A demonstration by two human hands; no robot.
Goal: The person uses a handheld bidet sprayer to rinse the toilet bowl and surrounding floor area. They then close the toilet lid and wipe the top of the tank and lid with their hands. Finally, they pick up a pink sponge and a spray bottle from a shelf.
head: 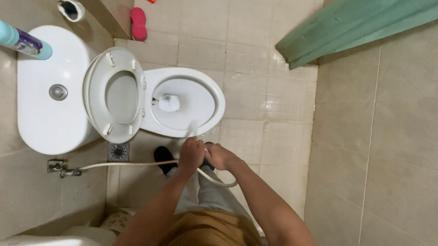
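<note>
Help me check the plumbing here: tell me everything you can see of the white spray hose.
The white spray hose is a thin, flexible, pale line, plastic by the look of it. It starts at a metal wall valve low on the tiled wall beside the toilet, runs across above the floor tiles, passes the floor drain, and loops under the person's hands. The left hand and right hand hold its spray end at the bowl's rim, where water streams out. The nozzle itself is hidden.

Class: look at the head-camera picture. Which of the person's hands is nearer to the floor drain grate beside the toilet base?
Left. The left hand is right of the floor drain grate, over the white hose; the right hand lies farther right, beyond the left.
</note>
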